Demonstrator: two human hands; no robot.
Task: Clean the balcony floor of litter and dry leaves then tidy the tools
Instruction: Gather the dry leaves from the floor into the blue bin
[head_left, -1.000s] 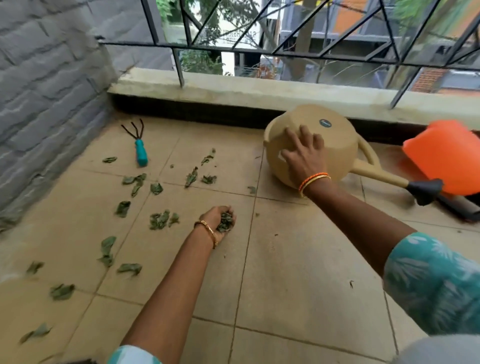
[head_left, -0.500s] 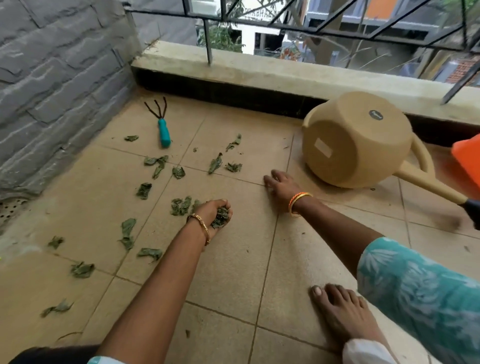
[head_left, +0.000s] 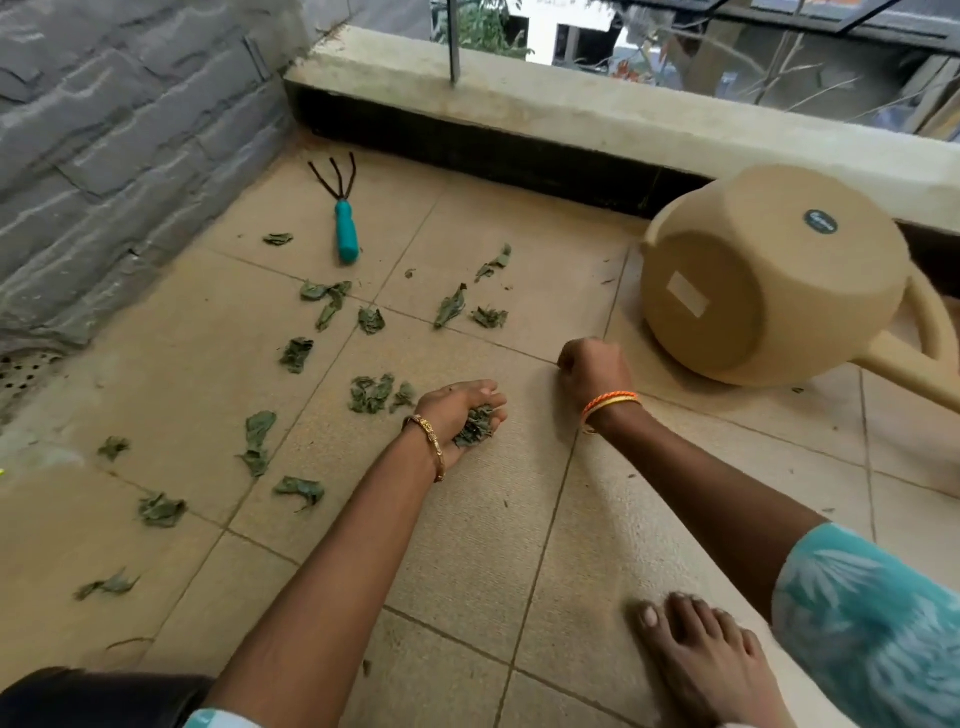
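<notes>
While the left hand (head_left: 457, 415) cups a clump of leaves (head_left: 475, 426), the right hand (head_left: 592, 371) rests fisted on the floor tile (head_left: 467, 545), any contents unseen.

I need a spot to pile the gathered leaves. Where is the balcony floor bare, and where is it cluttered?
Bare tiles lie between the left hand and the bare foot, and toward the watering can. The strip beside the grey wall near the hand rake is mostly free. Scattered leaves crowd the floor ahead and to the left.
</notes>
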